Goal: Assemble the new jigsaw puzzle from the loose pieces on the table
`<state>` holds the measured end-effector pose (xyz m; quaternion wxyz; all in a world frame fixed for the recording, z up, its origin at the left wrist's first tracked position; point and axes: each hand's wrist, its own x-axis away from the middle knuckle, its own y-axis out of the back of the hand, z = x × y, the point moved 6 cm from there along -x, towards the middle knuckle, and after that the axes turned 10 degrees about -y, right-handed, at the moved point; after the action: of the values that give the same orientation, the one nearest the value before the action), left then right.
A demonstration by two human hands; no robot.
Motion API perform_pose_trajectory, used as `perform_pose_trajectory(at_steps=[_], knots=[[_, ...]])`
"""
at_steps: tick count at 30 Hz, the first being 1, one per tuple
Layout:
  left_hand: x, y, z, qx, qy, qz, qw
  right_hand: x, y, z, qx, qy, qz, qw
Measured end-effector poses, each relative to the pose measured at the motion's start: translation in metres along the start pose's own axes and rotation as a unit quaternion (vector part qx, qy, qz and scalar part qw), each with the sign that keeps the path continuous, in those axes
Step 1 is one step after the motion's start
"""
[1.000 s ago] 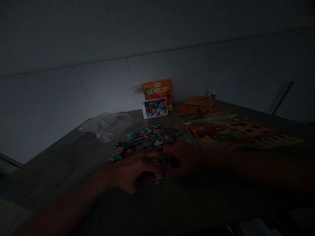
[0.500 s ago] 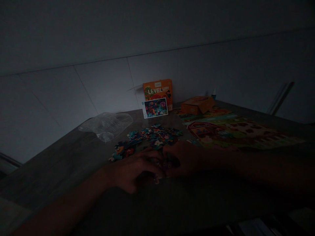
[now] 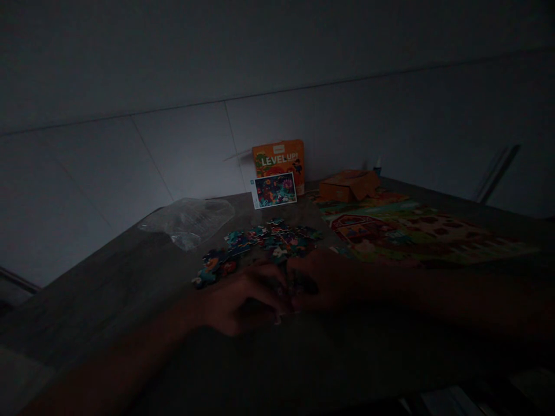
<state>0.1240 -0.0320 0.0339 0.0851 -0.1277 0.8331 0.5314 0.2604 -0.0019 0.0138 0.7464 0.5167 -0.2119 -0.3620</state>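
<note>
Both hands meet over dark jigsaw puzzle pieces near the front of the table. My left hand reaches in from the left, its fingers bent and pressing on the pieces. From the right, my right hand is curled round the same pieces, fingertips close to the left hand's. Dim light and the fingers hide most of what they grip. Just beyond lies a heap of loose puzzle pieces, with more joined or overlapping pieces at its left.
A picture card leans on an upright orange "LEVEL UP!" box at the back. A crumpled clear plastic bag lies left. An orange box and an assembled farm puzzle are at right. Behind stands a tiled wall.
My left hand has shifted slightly, its thumb moving up a little. My right hand stays almost in place, and the other things have not moved.
</note>
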Motion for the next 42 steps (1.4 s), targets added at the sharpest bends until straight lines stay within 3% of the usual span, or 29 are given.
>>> perform_pose_trajectory(at_steps=[3, 6, 10, 13, 25, 30, 35, 39, 42], knots=[[0.006, 0.014, 0.011, -0.075, 0.022, -0.089, 0.993, -0.001, -0.002, -0.002, 0.020, 0.004, -0.004, 1.000], [0.025, 0.033, 0.036, -0.250, 0.129, -0.162, 0.946, -0.001, -0.002, -0.003, 0.026, 0.008, -0.003, 1.000], [0.060, 0.046, 0.080, -0.391, 0.326, -0.118, 0.853, -0.001, -0.001, -0.002, 0.025, 0.014, -0.009, 1.000], [0.073, 0.045, 0.100, -0.371, 0.385, -0.071, 0.842, -0.001, -0.002, -0.003, 0.024, 0.007, 0.001, 1.000], [0.062, 0.044, 0.091, -0.372, 0.369, -0.072, 0.848, -0.003, -0.004, -0.005, 0.022, 0.013, -0.022, 0.999], [0.059, 0.043, 0.085, -0.386, 0.344, -0.086, 0.852, -0.009, 0.002, -0.014, 0.025, -0.049, -0.071, 0.996], [0.061, 0.039, 0.088, -0.386, 0.336, -0.087, 0.855, -0.012, 0.005, -0.016, 0.050, -0.049, -0.101, 0.992], [0.056, 0.040, 0.083, -0.370, 0.309, -0.104, 0.870, -0.012, 0.008, -0.022, 0.026, -0.068, -0.168, 0.983], [0.044, 0.038, 0.067, -0.336, 0.223, -0.113, 0.908, -0.011, 0.012, -0.027, 0.042, -0.098, -0.241, 0.965]])
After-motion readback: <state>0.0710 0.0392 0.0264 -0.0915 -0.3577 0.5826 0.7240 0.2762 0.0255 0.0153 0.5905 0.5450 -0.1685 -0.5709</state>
